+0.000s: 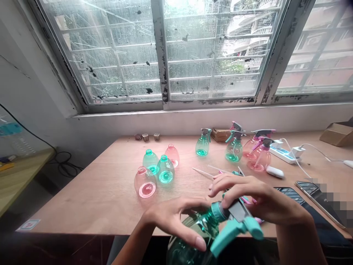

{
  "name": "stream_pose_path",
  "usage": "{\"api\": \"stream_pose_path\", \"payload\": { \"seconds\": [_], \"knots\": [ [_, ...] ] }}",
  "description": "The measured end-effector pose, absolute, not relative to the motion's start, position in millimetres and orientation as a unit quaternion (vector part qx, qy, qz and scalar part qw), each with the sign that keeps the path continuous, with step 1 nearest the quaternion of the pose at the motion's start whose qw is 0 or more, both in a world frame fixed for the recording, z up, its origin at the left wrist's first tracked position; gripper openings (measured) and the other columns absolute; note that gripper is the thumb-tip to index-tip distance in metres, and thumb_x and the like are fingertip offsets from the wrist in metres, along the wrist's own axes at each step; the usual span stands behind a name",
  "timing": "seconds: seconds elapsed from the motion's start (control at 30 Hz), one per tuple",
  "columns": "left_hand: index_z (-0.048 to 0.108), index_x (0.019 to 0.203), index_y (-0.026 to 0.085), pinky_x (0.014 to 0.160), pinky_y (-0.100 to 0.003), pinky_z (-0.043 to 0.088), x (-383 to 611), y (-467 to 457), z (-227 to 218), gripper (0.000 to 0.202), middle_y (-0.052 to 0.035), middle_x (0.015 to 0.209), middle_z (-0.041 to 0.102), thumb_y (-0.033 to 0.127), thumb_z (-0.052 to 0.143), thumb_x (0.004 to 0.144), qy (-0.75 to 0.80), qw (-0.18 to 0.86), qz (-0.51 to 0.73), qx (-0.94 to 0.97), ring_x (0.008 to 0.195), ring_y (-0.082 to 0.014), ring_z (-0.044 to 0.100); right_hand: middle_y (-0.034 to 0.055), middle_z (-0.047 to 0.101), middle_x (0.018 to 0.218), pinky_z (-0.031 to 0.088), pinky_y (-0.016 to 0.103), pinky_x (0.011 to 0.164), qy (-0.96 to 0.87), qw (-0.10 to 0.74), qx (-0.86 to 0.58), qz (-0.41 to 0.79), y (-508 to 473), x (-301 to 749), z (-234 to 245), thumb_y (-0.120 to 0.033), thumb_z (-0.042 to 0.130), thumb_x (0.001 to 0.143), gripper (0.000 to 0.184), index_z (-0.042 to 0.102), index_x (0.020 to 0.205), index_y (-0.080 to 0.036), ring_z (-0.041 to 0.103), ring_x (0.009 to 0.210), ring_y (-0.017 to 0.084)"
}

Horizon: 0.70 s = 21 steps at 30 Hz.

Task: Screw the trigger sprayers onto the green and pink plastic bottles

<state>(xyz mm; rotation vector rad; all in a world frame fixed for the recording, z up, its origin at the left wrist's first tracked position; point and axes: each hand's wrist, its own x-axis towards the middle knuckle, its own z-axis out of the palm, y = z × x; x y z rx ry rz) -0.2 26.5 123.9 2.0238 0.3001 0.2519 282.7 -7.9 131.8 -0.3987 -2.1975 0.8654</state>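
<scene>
At the table's front edge, my left hand (176, 217) wraps round the body of a see-through green spray bottle (184, 252), which leans to the right. My right hand (256, 197) is closed over its spray head (237, 213), grey on top with a teal trigger and collar; the head sits at the bottle's neck. How far it is screwed on cannot be seen. Behind my right hand lie more pink and teal sprayer parts (245, 200) and thin white tubes (202, 172), partly covered by the fingers.
Headless pink bottles (145, 182) and green bottles (166, 169) stand left of centre. Bottles with spray heads, including a green one (202, 145) and a pink one (260, 158), stand further back. To the right are a power strip (285, 152), phones (317, 202) and a cardboard box (338, 132).
</scene>
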Motion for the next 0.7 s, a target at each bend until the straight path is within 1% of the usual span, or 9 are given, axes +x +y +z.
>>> {"api": "stream_pose_path", "payload": {
  "seconds": [0.07,0.13,0.23,0.33,0.4,0.47,0.53,0.6,0.7],
  "knots": [
    [0.068,0.137,0.024,0.104,-0.040,0.058,-4.3,28.6,123.8,0.072,-0.0067,0.130,0.075,0.064,0.083,0.079,0.126,0.536,0.071,0.832,0.120,-0.0341,0.070,0.0102,0.080,0.122,0.046,0.048,0.115,-0.846,0.387,-0.141,0.337,-12.5,289.5,134.2,-0.040,0.060,0.107,0.023,0.079,0.117,-0.030,0.075,0.113,0.028],
    [0.068,0.135,0.022,0.102,-0.038,0.059,-11.5,29.4,123.5,0.067,-0.0075,0.129,0.075,0.057,0.083,0.079,0.189,0.488,0.073,0.849,0.117,-0.0319,0.072,0.0094,0.081,0.119,0.050,0.049,0.112,-0.828,0.426,-0.144,0.336,-17.4,298.9,136.5,-0.038,0.066,0.104,0.020,0.077,0.119,-0.032,0.076,0.112,0.029],
    [0.062,0.142,0.025,0.111,-0.040,0.053,-26.0,32.1,122.5,0.064,-0.0083,0.141,0.070,0.042,0.081,0.083,0.318,0.365,0.114,0.868,0.128,-0.0311,0.067,0.0081,0.080,0.120,0.061,0.040,0.096,-0.791,0.473,-0.245,0.300,-13.8,316.5,134.3,-0.035,0.075,0.099,0.020,0.075,0.118,-0.033,0.076,0.114,0.030],
    [0.049,0.154,0.027,0.121,-0.046,0.044,-39.8,39.3,120.3,0.068,-0.0096,0.157,0.058,0.039,0.074,0.092,0.379,0.313,0.141,0.860,0.143,-0.0321,0.056,0.0072,0.081,0.116,0.062,0.040,0.091,-0.740,0.488,-0.415,0.202,10.6,328.3,122.4,-0.034,0.074,0.098,0.018,0.072,0.115,-0.030,0.076,0.108,0.029],
    [0.039,0.160,0.030,0.122,-0.048,0.042,-46.7,44.9,118.2,0.074,-0.0096,0.163,0.051,0.040,0.072,0.095,0.405,0.288,0.152,0.855,0.147,-0.0328,0.052,0.0105,0.081,0.112,0.060,0.044,0.090,-0.733,0.430,-0.512,0.124,34.0,328.7,110.4,-0.034,0.066,0.102,0.015,0.069,0.113,-0.025,0.076,0.104,0.031],
    [0.032,0.164,0.032,0.123,-0.051,0.041,-51.5,49.3,116.0,0.078,-0.0091,0.166,0.047,0.039,0.070,0.096,0.431,0.260,0.164,0.849,0.151,-0.0339,0.047,0.0127,0.081,0.111,0.059,0.045,0.089,-0.745,0.359,-0.554,0.093,56.3,324.3,96.8,-0.023,0.057,0.102,0.015,0.068,0.112,-0.022,0.076,0.103,0.032],
    [0.031,0.164,0.033,0.125,-0.054,0.038,-54.7,51.8,114.1,0.076,-0.0081,0.170,0.042,0.038,0.068,0.097,0.454,0.233,0.171,0.843,0.155,-0.0347,0.040,0.0128,0.082,0.110,0.058,0.045,0.088,-0.759,0.320,-0.559,0.094,72.6,318.4,83.1,-0.012,0.052,0.097,0.023,0.070,0.107,-0.022,0.077,0.102,0.033],
    [0.034,0.162,0.033,0.126,-0.054,0.037,-57.2,52.8,113.1,0.075,-0.0073,0.172,0.038,0.039,0.069,0.097,0.470,0.211,0.173,0.840,0.158,-0.0353,0.036,0.0115,0.082,0.109,0.058,0.042,0.086,-0.774,0.293,-0.552,0.098,80.5,314.4,70.8,-0.006,0.052,0.091,0.028,0.072,0.101,-0.022,0.077,0.100,0.032],
    [0.036,0.162,0.033,0.125,-0.053,0.038,-61.2,51.4,115.0,0.075,-0.0071,0.171,0.039,0.039,0.070,0.096,0.477,0.188,0.166,0.842,0.156,-0.0359,0.038,0.0103,0.081,0.116,0.059,0.039,0.087,-0.796,0.258,-0.538,0.101,79.9,316.4,58.7,-0.005,0.058,0.082,0.027,0.076,0.093,-0.023,0.077,0.103,0.031]
  ]
}}
